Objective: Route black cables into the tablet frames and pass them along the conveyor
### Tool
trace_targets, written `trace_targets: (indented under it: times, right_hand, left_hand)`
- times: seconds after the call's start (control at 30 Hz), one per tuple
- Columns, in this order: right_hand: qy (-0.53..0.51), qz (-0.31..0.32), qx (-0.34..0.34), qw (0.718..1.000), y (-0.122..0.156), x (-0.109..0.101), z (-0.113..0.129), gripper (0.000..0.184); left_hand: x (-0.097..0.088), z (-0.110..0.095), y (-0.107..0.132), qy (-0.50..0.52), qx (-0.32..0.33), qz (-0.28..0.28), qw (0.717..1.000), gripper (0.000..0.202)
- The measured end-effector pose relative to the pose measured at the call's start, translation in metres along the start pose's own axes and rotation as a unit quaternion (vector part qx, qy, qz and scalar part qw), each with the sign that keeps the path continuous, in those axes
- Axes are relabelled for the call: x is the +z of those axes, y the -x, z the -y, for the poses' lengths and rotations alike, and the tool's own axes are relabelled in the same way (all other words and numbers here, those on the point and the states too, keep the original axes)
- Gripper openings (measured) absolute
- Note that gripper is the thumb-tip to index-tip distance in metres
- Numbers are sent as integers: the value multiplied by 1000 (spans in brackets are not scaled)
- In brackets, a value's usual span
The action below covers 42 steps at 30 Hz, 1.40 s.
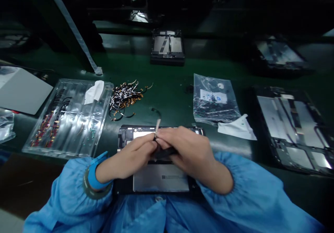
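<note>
An opened tablet frame (159, 179) with a grey battery lies flat in front of me. Both hands meet just above its upper half. My left hand (130, 158) pinches a small pale strip (158, 125) that sticks up between the fingertips. My right hand (189, 153) is closed round a thin dark tool (164, 153) lying across the frame, its fingertips touching the left hand's. Both wrists come out of blue sleeves.
A clear plastic tray (69, 118) of small parts sits at left, with a pile of loose flex cables (125, 97) beside it. A plastic bag (214, 101) and white paper lie at right. More open tablet frames lie at far right (292, 128) and at the back (167, 47).
</note>
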State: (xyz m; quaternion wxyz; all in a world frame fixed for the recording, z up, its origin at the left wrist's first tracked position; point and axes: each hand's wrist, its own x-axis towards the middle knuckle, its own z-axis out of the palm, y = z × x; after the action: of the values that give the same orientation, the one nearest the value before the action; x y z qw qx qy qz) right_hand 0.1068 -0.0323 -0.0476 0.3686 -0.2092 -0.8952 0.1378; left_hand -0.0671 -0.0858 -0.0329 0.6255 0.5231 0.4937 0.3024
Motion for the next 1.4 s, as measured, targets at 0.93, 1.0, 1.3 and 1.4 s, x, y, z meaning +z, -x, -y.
trace_targets:
  times: [0.93, 1.0, 1.3, 1.4]
  right_hand:
    - [-251, -129, 381, 880, -22, 2, 0, 18]
    - [-155, -156, 309, 925, -17, 5, 2, 11]
    - [71, -100, 20, 992, -7, 14, 14, 14]
    - [55, -85, 5, 995, -6, 14, 16, 17]
  left_hand:
    - [11, 3, -3, -78, 138, -224, 962, 20]
    - [12, 5, -3, -152, 207, -349, 901, 16]
    - [16, 8, -4, -227, 262, -428, 835, 4]
    - [13, 10, -3, -221, 248, -414, 847, 5]
